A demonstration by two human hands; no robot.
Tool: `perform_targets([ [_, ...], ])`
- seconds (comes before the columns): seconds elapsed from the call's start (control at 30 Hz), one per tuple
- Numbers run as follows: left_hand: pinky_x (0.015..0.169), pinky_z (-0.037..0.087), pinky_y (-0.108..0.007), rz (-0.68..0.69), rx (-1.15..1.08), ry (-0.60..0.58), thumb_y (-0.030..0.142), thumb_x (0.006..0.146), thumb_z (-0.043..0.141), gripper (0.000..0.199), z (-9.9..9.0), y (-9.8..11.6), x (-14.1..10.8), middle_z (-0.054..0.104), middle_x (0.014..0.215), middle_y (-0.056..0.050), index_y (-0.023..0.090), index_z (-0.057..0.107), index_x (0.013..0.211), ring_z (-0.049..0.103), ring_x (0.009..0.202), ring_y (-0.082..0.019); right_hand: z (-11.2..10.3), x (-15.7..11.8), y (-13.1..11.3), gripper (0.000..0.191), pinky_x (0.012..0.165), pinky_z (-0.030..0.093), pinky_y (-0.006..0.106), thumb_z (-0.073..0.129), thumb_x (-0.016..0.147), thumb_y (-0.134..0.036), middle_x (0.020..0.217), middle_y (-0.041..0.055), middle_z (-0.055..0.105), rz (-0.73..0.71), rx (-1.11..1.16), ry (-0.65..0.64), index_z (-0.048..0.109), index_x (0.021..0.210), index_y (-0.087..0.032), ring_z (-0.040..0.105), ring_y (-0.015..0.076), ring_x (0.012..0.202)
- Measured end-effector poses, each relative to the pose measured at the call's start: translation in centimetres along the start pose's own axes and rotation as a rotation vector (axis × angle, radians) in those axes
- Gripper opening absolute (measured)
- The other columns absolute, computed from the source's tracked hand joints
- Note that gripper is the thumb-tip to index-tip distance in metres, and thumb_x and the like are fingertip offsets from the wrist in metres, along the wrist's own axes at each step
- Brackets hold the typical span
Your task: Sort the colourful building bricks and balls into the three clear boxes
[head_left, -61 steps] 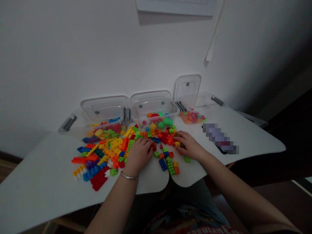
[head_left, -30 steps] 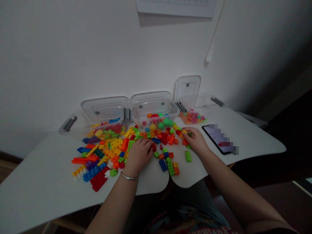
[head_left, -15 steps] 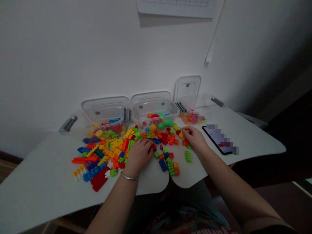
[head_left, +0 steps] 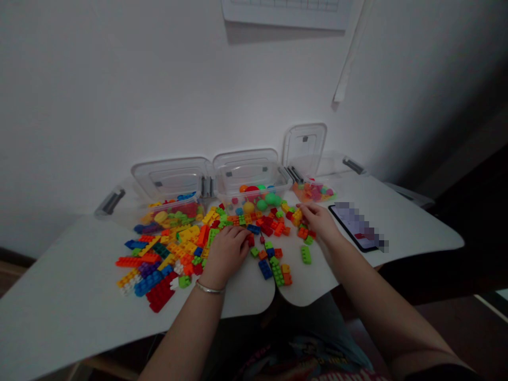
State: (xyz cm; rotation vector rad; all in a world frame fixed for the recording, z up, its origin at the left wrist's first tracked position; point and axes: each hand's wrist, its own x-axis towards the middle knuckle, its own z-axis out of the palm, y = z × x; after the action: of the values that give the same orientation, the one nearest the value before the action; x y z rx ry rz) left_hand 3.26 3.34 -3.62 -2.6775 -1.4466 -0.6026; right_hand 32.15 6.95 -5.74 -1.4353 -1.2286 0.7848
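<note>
My left grip [head_left: 226, 255] sits curled, fingers pressed together, on the spill of plastic building bricks [head_left: 186, 248] across the white tabletop [head_left: 67, 270]; I cannot tell whether it holds anything; my right grip [head_left: 319, 222] has its fingers drawn together just above a yellow brick [head_left: 297, 217], and I cannot tell if they pinch it; the bricks point every way; a green brick [head_left: 305, 254] beside my right wrist lies lengthwise toward me; a long red stack [head_left: 160, 294] slants at the near left; open clear plastic boxes [head_left: 250, 174] stand behind the spill.
</note>
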Motion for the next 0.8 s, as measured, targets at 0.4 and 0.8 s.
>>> perform_targets([
  [0.4,0.091,0.051,-0.043,0.019,0.012,0.015,0.019,0.087,0.054,0.025,0.1,-0.1,0.0,0.07,0.11,-0.007,0.019,0.068,0.108,0.059,0.102,-0.026,-3.2,1.4,-4.2,0.041,0.044,0.048,0.019,0.081,0.058,-0.047,0.074,-0.0017,0.068,-0.092,0.514,0.307,0.06,0.082,-0.021,0.064,0.0108,0.058],
  [0.8,0.09,0.05,-0.043,0.021,-0.019,0.028,0.02,0.088,0.053,0.025,0.1,-0.1,0.0,0.069,0.108,-0.008,0.019,0.068,0.107,0.058,0.101,-0.025,-6.4,10.3,-4.4,0.031,0.087,0.054,0.046,0.068,0.074,-0.039,0.092,0.0052,0.067,-0.463,0.001,0.569,0.059,0.097,-0.02,0.067,0.0212,0.089],
])
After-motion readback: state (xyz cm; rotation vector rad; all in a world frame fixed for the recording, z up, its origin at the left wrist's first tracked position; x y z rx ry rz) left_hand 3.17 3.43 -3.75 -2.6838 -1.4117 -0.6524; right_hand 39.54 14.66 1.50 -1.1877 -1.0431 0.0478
